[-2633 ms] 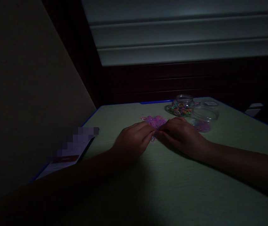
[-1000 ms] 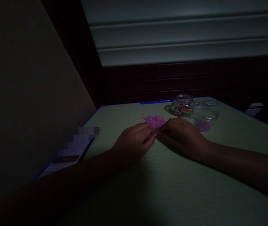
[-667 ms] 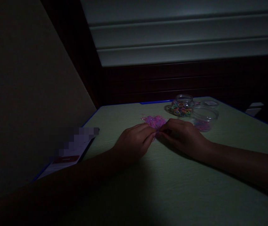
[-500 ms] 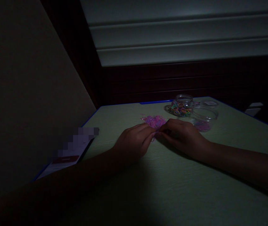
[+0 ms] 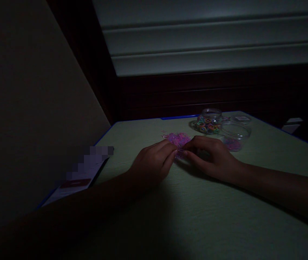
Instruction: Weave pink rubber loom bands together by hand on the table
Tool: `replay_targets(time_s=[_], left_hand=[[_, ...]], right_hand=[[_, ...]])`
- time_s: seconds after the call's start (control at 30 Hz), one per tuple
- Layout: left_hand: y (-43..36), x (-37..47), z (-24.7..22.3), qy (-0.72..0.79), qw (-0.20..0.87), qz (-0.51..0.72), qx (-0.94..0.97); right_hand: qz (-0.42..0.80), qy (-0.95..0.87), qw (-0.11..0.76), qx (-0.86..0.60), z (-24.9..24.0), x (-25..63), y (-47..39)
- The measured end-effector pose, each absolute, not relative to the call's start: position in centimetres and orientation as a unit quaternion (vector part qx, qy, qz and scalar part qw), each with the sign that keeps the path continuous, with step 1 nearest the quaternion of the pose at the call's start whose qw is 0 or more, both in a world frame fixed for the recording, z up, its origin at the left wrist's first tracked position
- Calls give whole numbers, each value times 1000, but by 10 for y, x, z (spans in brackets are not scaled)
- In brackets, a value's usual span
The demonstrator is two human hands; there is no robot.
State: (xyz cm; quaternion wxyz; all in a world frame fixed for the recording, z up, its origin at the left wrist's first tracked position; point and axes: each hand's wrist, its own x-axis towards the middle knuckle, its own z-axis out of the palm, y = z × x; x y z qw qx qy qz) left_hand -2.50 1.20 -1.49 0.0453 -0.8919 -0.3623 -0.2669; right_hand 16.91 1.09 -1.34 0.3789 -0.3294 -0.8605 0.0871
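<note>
A small heap of pink and purple elastic bands [image 5: 179, 138] lies on the pale green tabletop. Just in front of it, a little bunch of bands [image 5: 180, 154] stretches between my two hands. My left hand [image 5: 155, 160] is closed, its thumb and fingers pinching one side of the bunch. From the right, my right hand [image 5: 215, 155] grips the other side between thumb and fingertips, with a gap behind the pinch. Dim light and the fingers hide the exact hold. Beyond my right hand, a clear open jar [image 5: 236, 131] has pink bands at its bottom.
Farther back stands a clear jar [image 5: 210, 112] of multicoloured hair ties. A clear lid [image 5: 242, 119] lies beside it. Papers [image 5: 83, 173] lie along the left edge of the green table [image 5: 197, 213]. A wall rises at left, a slatted panel behind.
My right thumb and fingers have drawn slightly away from my left fingertips, and more of the bunch shows between them. My left hand stays nearly in place.
</note>
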Motion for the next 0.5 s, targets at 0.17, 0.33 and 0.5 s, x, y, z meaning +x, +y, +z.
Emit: replay_targets(time_s=[0.17, 0.33, 0.5], left_hand=[[13, -26, -16, -354, 50, -278, -891], [13, -25, -15, -348, 49, -276, -895], [12, -25, -15, -345, 50, -277, -895]], right_hand=[[85, -863, 376, -326, -15, 169, 11], [76, -866, 380, -316, -15, 170, 11], [51, -869, 379, -315, -13, 172, 9]])
